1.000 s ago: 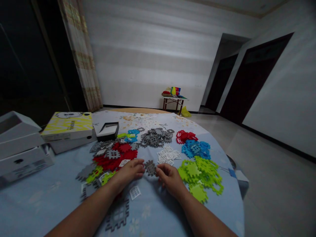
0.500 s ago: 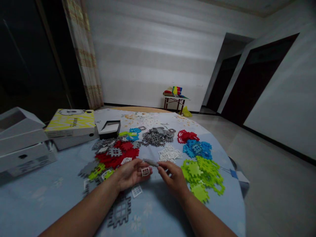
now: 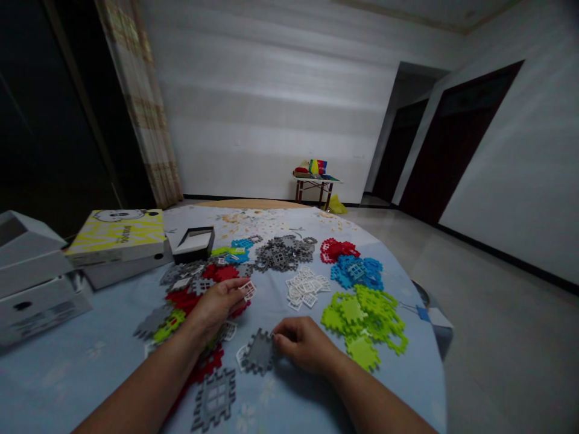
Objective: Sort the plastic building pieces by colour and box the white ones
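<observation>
Left hand (image 3: 212,308): fingertips pinching a small white lattice window piece (image 3: 248,290), beside the mixed-colour pile of toothed plastic pieces (image 3: 183,299) at left.
Right hand (image 3: 305,345): apart from the left, gripping the right edge of a grey square toothed plastic panel (image 3: 259,351) over the near tabletop (image 3: 90,380).
Loose white lattice piece (image 3: 240,360): partly covered by the panel's left edge.
Grey teeth: might snag that piece and drag it.
Edge grip: could let the panel twist.

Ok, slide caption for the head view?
Left hand holds a white plastic lattice piece; right hand, a grey toothed plate.
</observation>
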`<action>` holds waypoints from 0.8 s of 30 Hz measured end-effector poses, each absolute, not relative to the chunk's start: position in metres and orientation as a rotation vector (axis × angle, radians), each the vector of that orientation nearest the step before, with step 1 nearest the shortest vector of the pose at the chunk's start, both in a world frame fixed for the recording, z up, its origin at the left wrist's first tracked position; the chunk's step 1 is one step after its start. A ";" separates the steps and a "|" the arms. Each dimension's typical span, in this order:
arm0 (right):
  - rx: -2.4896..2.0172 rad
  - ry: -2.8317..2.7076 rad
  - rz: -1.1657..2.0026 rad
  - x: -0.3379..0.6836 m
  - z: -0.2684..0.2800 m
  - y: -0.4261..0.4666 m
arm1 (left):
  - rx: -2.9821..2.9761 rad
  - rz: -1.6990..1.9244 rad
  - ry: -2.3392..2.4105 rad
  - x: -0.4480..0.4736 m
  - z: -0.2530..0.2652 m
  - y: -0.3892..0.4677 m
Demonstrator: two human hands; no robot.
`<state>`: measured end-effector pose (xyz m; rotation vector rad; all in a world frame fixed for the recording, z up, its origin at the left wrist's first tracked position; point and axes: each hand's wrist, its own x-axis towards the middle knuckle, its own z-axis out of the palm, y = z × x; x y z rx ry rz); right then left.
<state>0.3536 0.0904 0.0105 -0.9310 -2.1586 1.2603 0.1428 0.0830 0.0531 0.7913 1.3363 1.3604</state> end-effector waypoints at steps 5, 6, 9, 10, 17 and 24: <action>-0.947 -2.244 1.169 0.353 0.012 0.091 | 0.968 1.224 1.401 0.155 0.049 0.104; -0.943 -2.251 1.156 0.352 0.012 0.091 | 0.997 1.204 1.393 0.160 0.050 0.110; -0.928 -2.245 1.180 0.352 0.009 0.093 | 1.042 1.152 1.353 0.181 0.055 0.127; -0.921 -2.236 1.199 0.352 0.008 0.094 | 1.052 1.135 1.333 0.188 0.057 0.133; -0.912 -2.074 1.373 0.355 0.007 0.098 | 1.281 1.117 1.440 0.206 0.072 0.147; -0.885 -1.892 1.486 0.354 0.009 0.101 | 1.570 0.768 1.512 0.158 0.074 0.101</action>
